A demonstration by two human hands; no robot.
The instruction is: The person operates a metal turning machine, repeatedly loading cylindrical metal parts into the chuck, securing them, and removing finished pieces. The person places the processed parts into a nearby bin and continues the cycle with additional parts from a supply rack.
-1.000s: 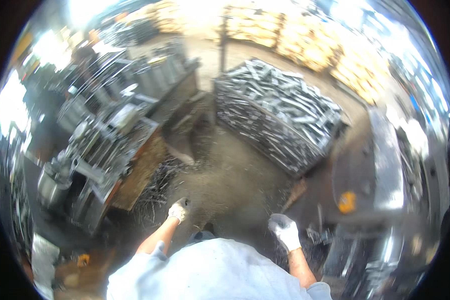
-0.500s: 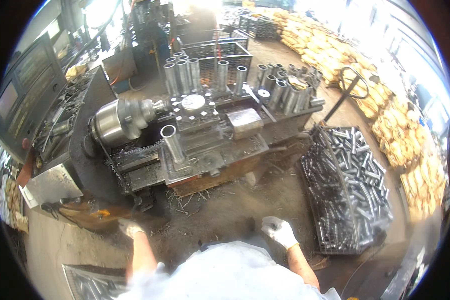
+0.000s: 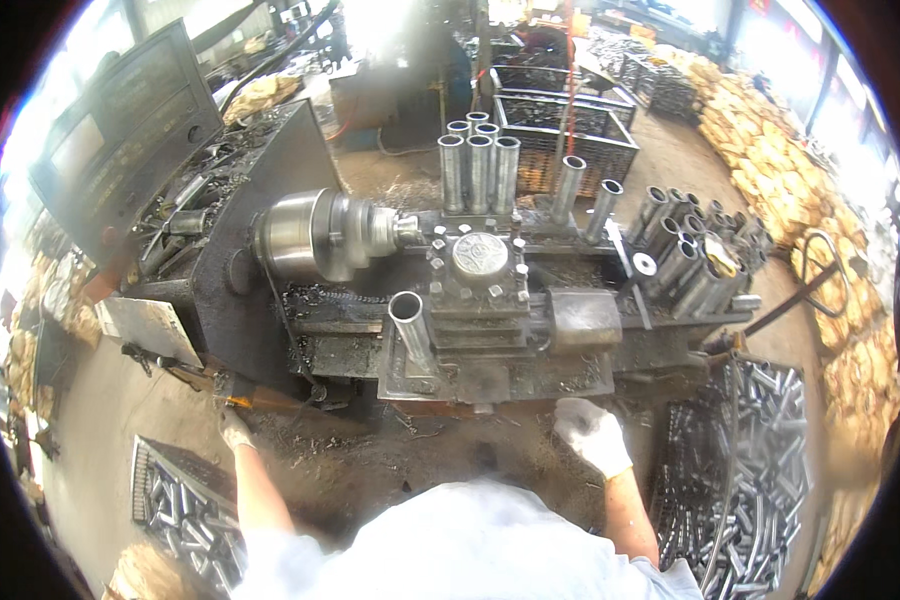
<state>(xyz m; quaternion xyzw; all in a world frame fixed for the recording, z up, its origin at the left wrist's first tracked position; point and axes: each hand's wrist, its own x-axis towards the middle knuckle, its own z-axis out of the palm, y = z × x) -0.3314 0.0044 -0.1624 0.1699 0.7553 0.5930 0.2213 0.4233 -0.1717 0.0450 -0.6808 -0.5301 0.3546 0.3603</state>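
In front of me stands a lathe with a round metal chuck (image 3: pixel 305 236) at its left; the stepped part beside it looks blurred. A round-capped tool post (image 3: pixel 480 254) with several square-headed bolts sits right of it. One upright steel tube (image 3: pixel 410 328) stands on the carriage. My left hand (image 3: pixel 234 428), in a pale glove, is low by the machine's left base, beside an orange-yellow part (image 3: pixel 255 396); its fingers are too small to read. My white-gloved right hand (image 3: pixel 592 437) is just below the carriage's front edge, fingers curled; what they hold, if anything, is hidden.
Upright steel tubes (image 3: pixel 479 170) stand behind the tool post, and more (image 3: pixel 685 255) crowd the bed's right end. Bins of metal pieces lie at lower right (image 3: pixel 770 450) and lower left (image 3: pixel 185 520). Yellowish sacks (image 3: pixel 770 150) line the right side; mesh crates (image 3: pixel 570 135) stand behind.
The view has turned left, so the machine sits farther right. My right hand has come closer to the carriage's front edge. My left hand has moved forward beside the orange-yellow part.
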